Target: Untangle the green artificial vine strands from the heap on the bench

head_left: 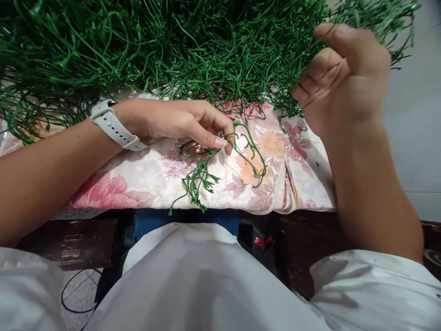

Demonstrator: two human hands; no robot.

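Note:
My left hand [193,123], with a white watch band [115,126] on its wrist, pinches a small bunch of green artificial stems [200,177] between thumb and fingers. The branched tips hang toward the table's front edge, and a few curved stems stick out to the right. My right hand [344,78] is raised at the right, in front of the edge of a large green heap [206,50]. Its fingers are curled and its thumb lies near the stems; whether anything is between them is hidden.
A floral cloth [161,184] covers the table, with a fold near its front right. The green heap spans the back. Dark wooden drawers [72,243] lie below the front edge, and a pale wall [416,138] stands at the right.

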